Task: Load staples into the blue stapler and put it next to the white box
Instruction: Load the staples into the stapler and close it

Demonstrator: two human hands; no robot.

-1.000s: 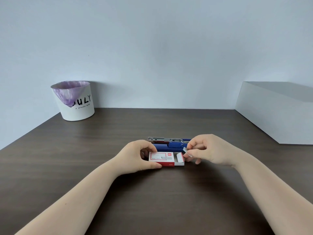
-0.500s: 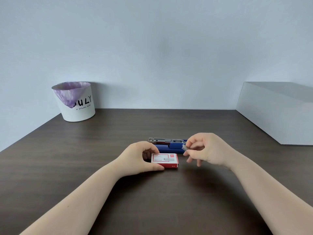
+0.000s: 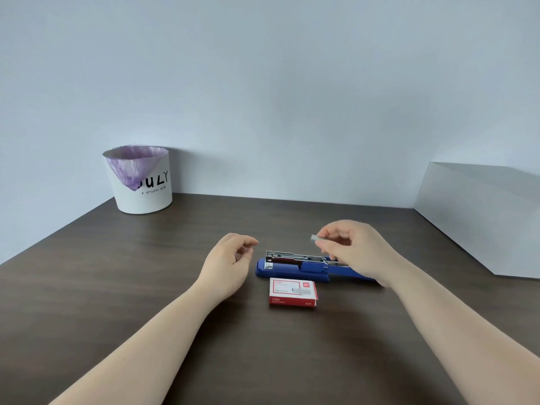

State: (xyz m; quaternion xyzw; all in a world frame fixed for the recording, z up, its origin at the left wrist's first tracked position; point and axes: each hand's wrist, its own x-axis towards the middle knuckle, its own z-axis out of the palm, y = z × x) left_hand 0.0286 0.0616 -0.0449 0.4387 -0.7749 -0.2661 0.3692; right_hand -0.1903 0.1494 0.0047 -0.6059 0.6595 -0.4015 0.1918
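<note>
The blue stapler (image 3: 295,271) lies lengthwise on the dark table (image 3: 146,287), its metal magazine tipped open along the top. Just in front of it rests the closed red and white staple box (image 3: 292,292). My right hand (image 3: 355,252) hovers over the stapler's right half and pinches a short silver strip of staples (image 3: 317,237) between thumb and fingertips. My left hand (image 3: 230,258) floats left of the stapler, fingers loosely curled and apart, holding nothing. The large white box (image 3: 482,217) stands at the right edge of the table.
A white bin (image 3: 140,182) with a purple liner and black lettering stands at the back left against the wall. Bare dark wood lies between the stapler and the white box, and in front of the staple box.
My left hand slid the staple box shut, let go of it and lifted away to the left. My right hand rose with the staple strip above the stapler.
</note>
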